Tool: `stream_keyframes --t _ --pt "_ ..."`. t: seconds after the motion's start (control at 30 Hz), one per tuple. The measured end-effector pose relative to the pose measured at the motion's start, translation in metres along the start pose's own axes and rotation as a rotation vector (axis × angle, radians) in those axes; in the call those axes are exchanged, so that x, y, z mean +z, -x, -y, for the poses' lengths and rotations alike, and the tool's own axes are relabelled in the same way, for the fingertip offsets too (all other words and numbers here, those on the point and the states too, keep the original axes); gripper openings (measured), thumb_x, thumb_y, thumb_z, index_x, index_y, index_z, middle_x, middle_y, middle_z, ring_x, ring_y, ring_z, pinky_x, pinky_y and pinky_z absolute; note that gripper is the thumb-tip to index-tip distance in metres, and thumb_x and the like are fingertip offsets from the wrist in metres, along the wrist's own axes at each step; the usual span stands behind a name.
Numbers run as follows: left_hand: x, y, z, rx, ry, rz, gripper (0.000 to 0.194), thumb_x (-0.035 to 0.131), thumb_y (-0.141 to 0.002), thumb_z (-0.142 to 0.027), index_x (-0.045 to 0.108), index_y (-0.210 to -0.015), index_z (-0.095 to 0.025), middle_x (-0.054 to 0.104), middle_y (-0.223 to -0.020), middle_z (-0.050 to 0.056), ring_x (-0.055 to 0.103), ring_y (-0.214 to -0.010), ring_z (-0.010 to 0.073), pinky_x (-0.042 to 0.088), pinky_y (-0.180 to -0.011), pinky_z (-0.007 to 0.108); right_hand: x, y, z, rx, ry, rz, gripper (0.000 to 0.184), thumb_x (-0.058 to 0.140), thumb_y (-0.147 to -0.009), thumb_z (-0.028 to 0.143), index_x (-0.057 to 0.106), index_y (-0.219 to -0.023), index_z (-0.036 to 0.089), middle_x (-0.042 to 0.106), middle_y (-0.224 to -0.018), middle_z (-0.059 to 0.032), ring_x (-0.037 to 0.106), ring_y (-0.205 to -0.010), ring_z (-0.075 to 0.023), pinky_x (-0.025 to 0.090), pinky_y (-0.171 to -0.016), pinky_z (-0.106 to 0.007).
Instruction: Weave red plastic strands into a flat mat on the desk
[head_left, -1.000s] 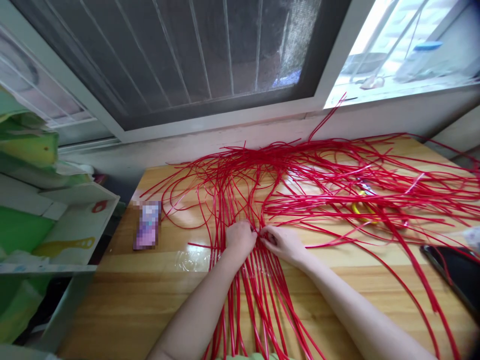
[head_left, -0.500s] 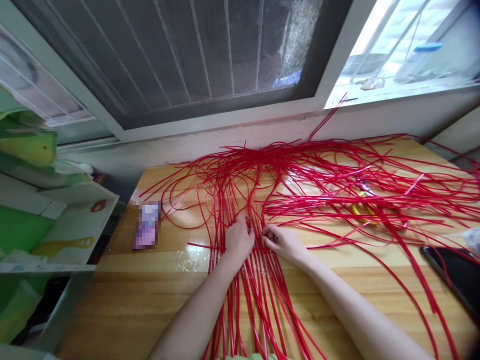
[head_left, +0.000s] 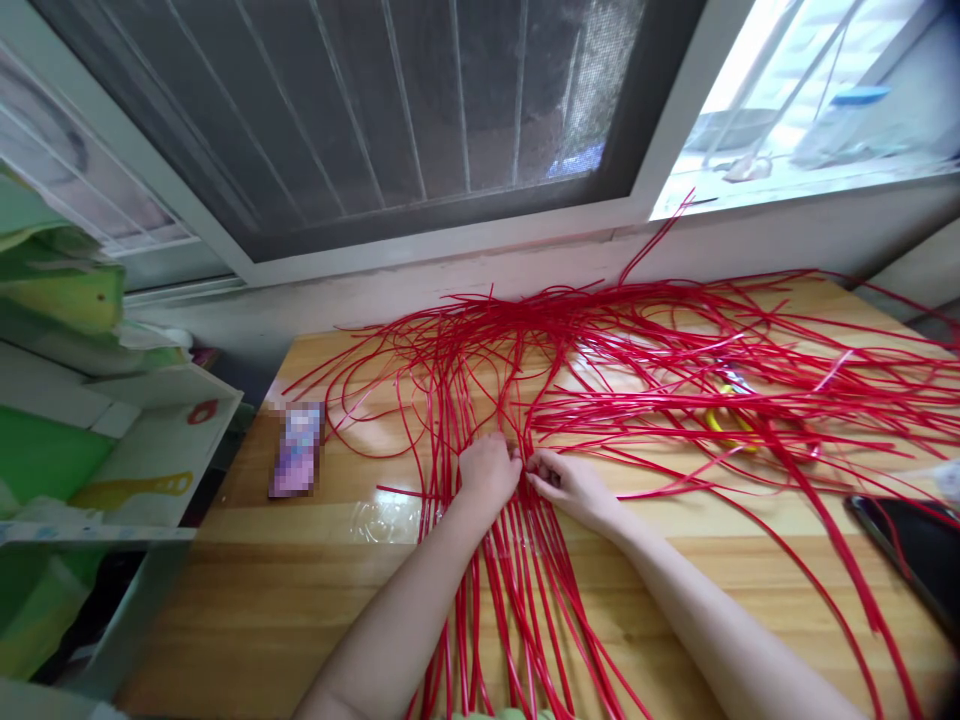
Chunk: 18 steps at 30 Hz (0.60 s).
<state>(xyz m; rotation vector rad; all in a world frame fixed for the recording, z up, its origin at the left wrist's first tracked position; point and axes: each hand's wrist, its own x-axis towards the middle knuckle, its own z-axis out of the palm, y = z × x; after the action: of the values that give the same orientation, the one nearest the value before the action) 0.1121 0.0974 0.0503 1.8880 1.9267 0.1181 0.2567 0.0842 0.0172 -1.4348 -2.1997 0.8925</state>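
Many long red plastic strips [head_left: 615,370] lie spread across a wooden table [head_left: 300,590], fanning out to the right and running down toward me in a bundle. My left hand [head_left: 487,470] and my right hand [head_left: 574,487] meet at the middle of that bundle, knuckles up. Both hands have their fingers curled and pinched on red strips where the strands cross. The fingertips themselves are hidden under the hands.
A small blurred packet [head_left: 295,450] lies on the table's left part. Yellow-handled scissors [head_left: 724,420] sit under the strips at the right. A dark phone [head_left: 911,545] rests at the right edge. Shelving with green items [head_left: 82,430] stands left; a window [head_left: 420,110] is behind.
My left hand has shifted slightly up and right along the bundle, closing toward my right hand. The strips have barely moved.
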Motion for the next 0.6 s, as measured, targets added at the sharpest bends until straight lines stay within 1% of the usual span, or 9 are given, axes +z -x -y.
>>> stream_keyframes --t 0.1,0.23,0.3,0.43,0.5,0.6 --pt "-0.001 -0.003 0.001 0.013 0.051 0.071 0.025 0.041 -0.08 -0.031 0.062 -0.089 -0.02 0.065 -0.089 0.007 0.06 -0.085 0.0202 0.044 -0.073 0.03 0.0 0.0 0.0 -0.002 -0.014 0.004 0.012 0.046 -0.077 0.027 0.053 -0.079 0.018 0.052 -0.061 0.0018 0.047 -0.054 -0.011 0.032 -0.051 -0.021" --pt "0.002 -0.008 0.008 0.051 0.107 0.112 0.022 0.047 -0.076 -0.033 0.064 -0.085 -0.021 0.066 -0.084 0.004 0.061 -0.076 0.0162 0.044 -0.064 0.024 0.0 0.001 -0.001 -0.005 -0.016 -0.003 0.011 0.046 -0.076 0.027 0.052 -0.079 0.018 0.052 -0.06 0.0022 0.047 -0.054 -0.0107 0.032 -0.051 -0.021" --pt "0.004 -0.01 0.012 0.058 0.128 0.107 0.022 0.049 -0.075 -0.035 0.064 -0.084 -0.021 0.066 -0.082 0.004 0.061 -0.074 0.016 0.043 -0.063 0.024 0.0 0.001 -0.001 -0.004 -0.017 -0.009 0.011 0.046 -0.076 0.027 0.052 -0.078 0.018 0.053 -0.06 0.0022 0.046 -0.053 -0.0106 0.032 -0.051 -0.021" --pt "0.01 -0.009 0.019 0.048 0.165 0.054 0.024 0.046 -0.078 -0.036 0.062 -0.083 -0.019 0.066 -0.083 0.005 0.06 -0.075 0.0165 0.043 -0.065 0.026 0.001 0.001 -0.003 -0.012 -0.026 -0.017 0.014 0.046 -0.077 0.029 0.053 -0.079 0.018 0.053 -0.06 0.002 0.047 -0.053 -0.0107 0.032 -0.051 -0.021" --pt "0.016 -0.007 0.024 0.059 0.271 0.019 0.024 0.046 -0.079 -0.037 0.061 -0.081 -0.018 0.065 -0.08 0.004 0.059 -0.071 0.015 0.042 -0.064 0.026 0.002 0.0 -0.003 -0.006 -0.021 -0.025 0.016 0.045 -0.078 0.031 0.054 -0.08 0.018 0.054 -0.06 0.0017 0.047 -0.053 -0.0109 0.032 -0.051 -0.021" --pt "0.024 -0.002 0.033 0.109 0.564 -0.005 0.024 0.048 -0.077 -0.038 0.059 -0.079 -0.017 0.062 -0.07 0.001 0.056 -0.062 0.012 0.041 -0.059 0.023 0.004 -0.002 -0.002 0.028 0.016 -0.042 0.02 0.044 -0.079 0.034 0.056 -0.081 0.018 0.055 -0.06 0.0009 0.048 -0.053 -0.0114 0.032 -0.05 -0.021"
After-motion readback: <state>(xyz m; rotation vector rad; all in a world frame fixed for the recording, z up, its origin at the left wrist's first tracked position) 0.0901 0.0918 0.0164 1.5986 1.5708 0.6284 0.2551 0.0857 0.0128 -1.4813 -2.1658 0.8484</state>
